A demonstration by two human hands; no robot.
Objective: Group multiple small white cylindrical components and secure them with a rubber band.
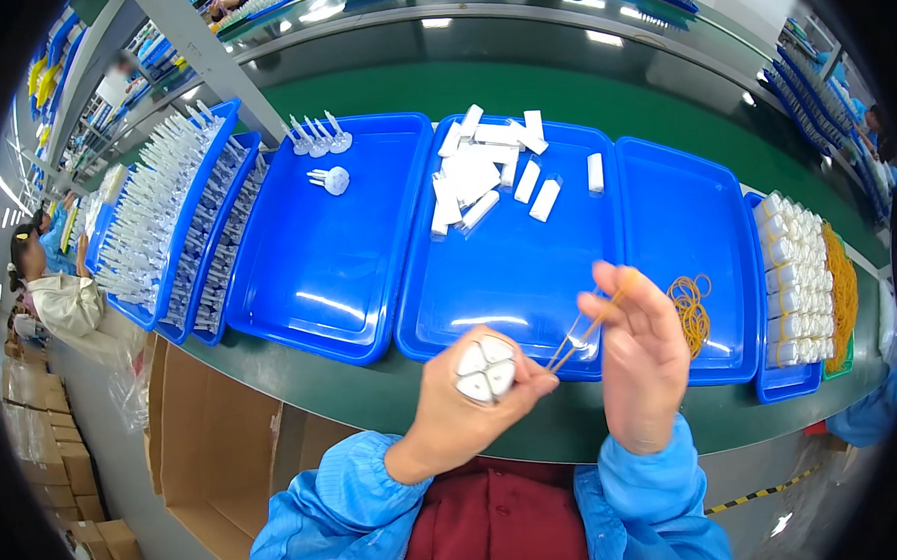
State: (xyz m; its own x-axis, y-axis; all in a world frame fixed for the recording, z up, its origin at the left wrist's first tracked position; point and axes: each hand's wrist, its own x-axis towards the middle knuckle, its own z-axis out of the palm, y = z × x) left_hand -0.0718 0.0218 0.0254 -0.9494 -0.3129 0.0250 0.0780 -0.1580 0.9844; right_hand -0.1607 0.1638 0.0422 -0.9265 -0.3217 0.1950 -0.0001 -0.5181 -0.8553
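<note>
My left hand (446,412) is wrapped round a bundle of several white wedge-shaped pieces (485,368), their ends facing up. From its thumb and fingertips a tan rubber band (570,350) runs stretched to the raised fingers of my right hand (644,367), which hold its other end; this hand is slightly blurred. Both hands are above the near edge of the middle blue tray (514,292). At the far side of that tray lies a loose heap of white blocks (474,174). Tan rubber bands (690,314) lie in the right blue tray (657,231), just beyond my right hand.
A left blue tray (302,251) carries a few white stemmed parts (320,135). Stacked trays of upright stemmed parts (160,207) stand farther left. At right are banded white bundles (794,285) and a rubber band heap (841,283). A cardboard box (211,451) stands below the table edge.
</note>
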